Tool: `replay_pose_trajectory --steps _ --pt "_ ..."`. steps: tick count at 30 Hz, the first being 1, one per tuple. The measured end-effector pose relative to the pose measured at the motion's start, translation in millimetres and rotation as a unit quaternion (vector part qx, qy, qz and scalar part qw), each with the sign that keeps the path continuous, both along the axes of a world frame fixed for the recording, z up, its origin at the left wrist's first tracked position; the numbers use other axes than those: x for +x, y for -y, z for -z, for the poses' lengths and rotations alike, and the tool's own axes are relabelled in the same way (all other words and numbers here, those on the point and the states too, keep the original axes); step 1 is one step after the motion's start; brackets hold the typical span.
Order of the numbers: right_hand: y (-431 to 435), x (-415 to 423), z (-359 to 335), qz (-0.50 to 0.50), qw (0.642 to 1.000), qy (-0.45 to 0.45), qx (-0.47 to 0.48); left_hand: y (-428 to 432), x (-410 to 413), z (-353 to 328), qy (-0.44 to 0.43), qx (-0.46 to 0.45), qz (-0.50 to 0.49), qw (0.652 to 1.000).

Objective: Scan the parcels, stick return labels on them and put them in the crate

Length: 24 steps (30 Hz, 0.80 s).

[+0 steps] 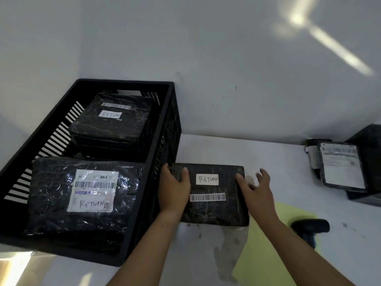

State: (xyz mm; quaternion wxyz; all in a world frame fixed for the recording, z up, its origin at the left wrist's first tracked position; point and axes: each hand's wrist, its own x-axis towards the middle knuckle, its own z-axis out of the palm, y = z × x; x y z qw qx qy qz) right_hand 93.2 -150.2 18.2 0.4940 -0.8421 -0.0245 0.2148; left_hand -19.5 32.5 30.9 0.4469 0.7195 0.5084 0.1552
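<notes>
The word "RETURN" is handwritten on a white label [207, 179] on the middle parcel [214, 211] on the surface, above a barcode strip [207, 197] with no readable numbers. In the crate [173, 120], the rear parcel [111, 137] has the same handwritten "RETURN" sticker [110, 114], and the front parcel [51, 193] shows "RETURN" written on its printed shipping label [92, 190]. The small print there and on the far-right parcel [342, 172] is too small to read.

crate [61, 129] left of parcel [212, 205], scanner [310, 226] right

White table [278, 159] — crate [123, 82], parcel [212, 211], yellow sheet [268, 254], scanner [309, 226], more parcels [342, 168]
</notes>
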Motion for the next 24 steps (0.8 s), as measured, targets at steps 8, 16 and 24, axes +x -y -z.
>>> replay_pose_trajectory --steps 8,16,24 --pt "43.6 -47.2 -19.8 -0.049 0.992 -0.101 0.048 37.3 -33.0 -29.0 0.033 -0.067 0.078 0.994" --pt "17.0 -23.2 -147.7 -0.072 0.989 0.057 0.12 16.1 -46.4 -158.5 0.172 0.08 0.135 0.973" --pt "-77.9 -3.5 -268.9 -0.159 0.955 0.212 0.136 -55.2 -91.5 -223.5 0.275 0.109 0.129 0.946"
